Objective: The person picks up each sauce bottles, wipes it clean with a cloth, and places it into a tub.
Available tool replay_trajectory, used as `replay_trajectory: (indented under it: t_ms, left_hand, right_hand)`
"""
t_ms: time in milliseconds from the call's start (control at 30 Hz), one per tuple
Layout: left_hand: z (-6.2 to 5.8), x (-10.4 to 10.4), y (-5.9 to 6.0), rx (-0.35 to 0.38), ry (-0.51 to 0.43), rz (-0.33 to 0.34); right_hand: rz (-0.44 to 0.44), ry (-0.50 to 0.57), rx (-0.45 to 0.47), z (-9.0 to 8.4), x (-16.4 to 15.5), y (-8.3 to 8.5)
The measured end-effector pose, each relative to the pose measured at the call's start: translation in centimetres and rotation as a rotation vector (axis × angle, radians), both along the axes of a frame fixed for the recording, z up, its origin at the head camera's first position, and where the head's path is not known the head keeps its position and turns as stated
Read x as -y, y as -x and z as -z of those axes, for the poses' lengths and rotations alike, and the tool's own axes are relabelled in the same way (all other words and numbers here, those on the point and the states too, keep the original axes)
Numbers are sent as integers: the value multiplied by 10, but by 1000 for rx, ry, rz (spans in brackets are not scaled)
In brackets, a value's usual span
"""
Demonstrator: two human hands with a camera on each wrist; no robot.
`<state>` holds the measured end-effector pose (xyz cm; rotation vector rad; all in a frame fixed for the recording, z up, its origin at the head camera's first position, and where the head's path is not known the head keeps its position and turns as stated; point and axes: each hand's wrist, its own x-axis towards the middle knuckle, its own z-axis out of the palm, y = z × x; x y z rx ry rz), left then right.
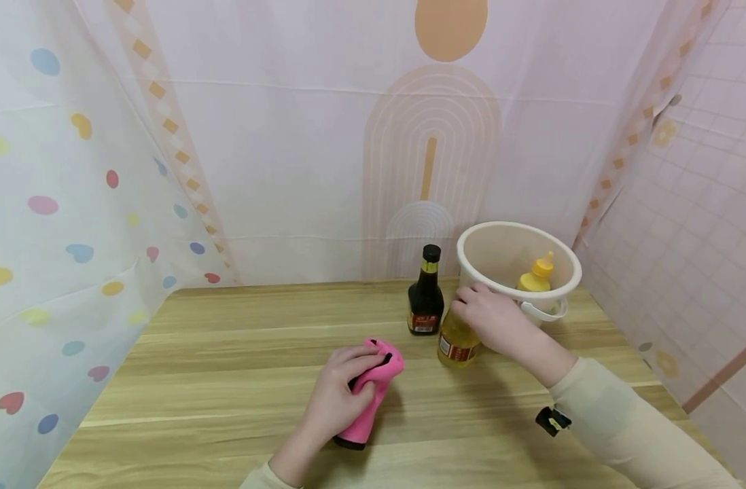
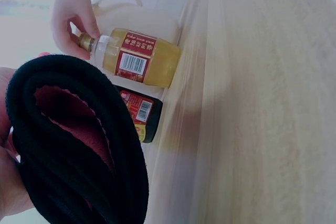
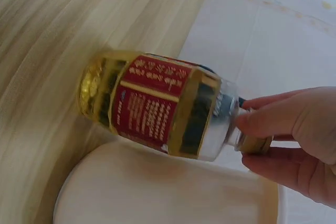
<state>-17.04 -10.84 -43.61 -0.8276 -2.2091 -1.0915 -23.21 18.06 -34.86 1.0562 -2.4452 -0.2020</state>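
Oil bottle (image 1: 456,341), clear with yellow liquid and a red label, stands on the tabletop (image 1: 238,353) right of centre in the head view, just in front of the white bucket (image 1: 512,239). The right hand (image 1: 492,318) comes in from the lower right of the frame and covers the bottle's top; in the right wrist view its fingers (image 3: 273,119) and thumb pinch the bottle's neck and cap, curled round them. The left wrist view shows the same grip in the upper left of the frame, fingertips closed on the cap.

Just left of the oil bottle stands a dark bottle (image 1: 426,293) with a black cap and a red label, close beside it; whether the two touch cannot be told. Inside the bucket, toward its right side, sits a yellow squeeze bottle (image 1: 537,274) with a pointed tip. The bucket's handle hangs down on its front.

The left hand (image 1: 342,387) is at lower centre of the head view, its fingers curled round a pink cloth (image 1: 373,390) wrapped on a dark cylinder-like thing that rests on the tabletop, tilted toward the upper right. In the left wrist view the end of this thing fills the lower left of the frame as a black roll with a dark red inside.

Printed curtains hang behind and to both sides of the tabletop.
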Motion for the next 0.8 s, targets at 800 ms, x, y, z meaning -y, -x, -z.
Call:
replay_trajectory:
  t_ms: [800]
  left_hand:
    - [-21, 17, 2, -6, -63, -76]
  right_hand:
    - [-137, 312, 168, 7, 56, -13]
